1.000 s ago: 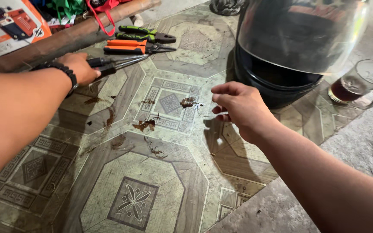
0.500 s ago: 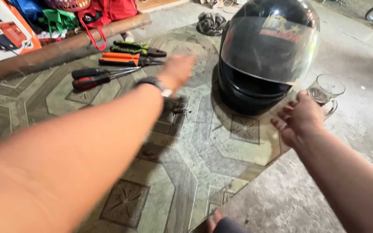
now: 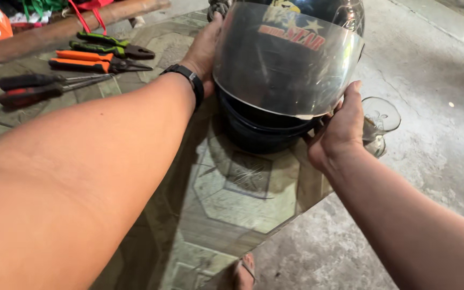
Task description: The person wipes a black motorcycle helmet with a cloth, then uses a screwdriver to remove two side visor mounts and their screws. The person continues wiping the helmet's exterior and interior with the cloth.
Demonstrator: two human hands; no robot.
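Hands clasped the glossy black full-face helmet with clear visor [image 3: 288, 64] at upper centre: left hand [image 3: 204, 51] flat against its side, right hand [image 3: 339, 129] gripping the lower rim. Judging by this, seizing was underway; lifting next would have needed even pressure, clear of the glass cup [image 3: 379, 121] just beside

A glossy black plastic helmet [image 3: 275, 123] with a smooth clear visor [image 3: 285, 64] is seen on a shiny patterned vinyl mat [image 3: 232, 198] over rough grey concrete [image 3: 436, 161].
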